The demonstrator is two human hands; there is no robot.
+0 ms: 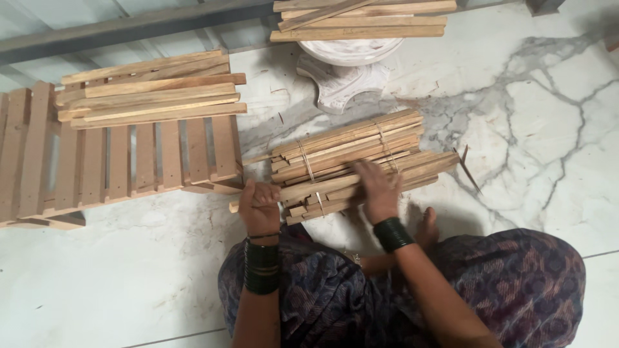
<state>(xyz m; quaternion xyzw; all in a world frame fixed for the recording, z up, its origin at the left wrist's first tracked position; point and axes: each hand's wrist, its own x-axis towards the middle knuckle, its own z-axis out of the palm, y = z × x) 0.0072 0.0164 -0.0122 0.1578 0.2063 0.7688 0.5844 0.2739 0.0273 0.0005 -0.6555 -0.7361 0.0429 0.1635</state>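
- left hand [259, 205] is curled into a fist around the near end of one long wooden stick [309, 188], fingers wrapped tight, with the stick's tip poking out past the knuckles
- right hand [378, 187] lies flat-ish on top of the bundle of sticks [351, 161], fingers pressed down on the wood rather than wrapped around anything
- the bundle sits on the marble floor [535, 129] right in front of the person's knees, lying crosswise and tilted up toward the right
- looks-wise: pale tan, rough-sawn strips, roughly the same length, ends uneven and staggered, stacked a few layers deep
- two thin loops of string [307, 169] go round the bundle, one near the left end and one further right
- both wrists carry stacks of dark green bangles [261, 265]
- a few thin splinters [465, 169] lie on the floor just off the bundle's right end
- off to the left there's a slatted wooden rack [116, 164] with a loose pile of sticks [151, 90] on top
- further back, a white carved pedestal [342, 71] holds another stack of sticks [361, 19]
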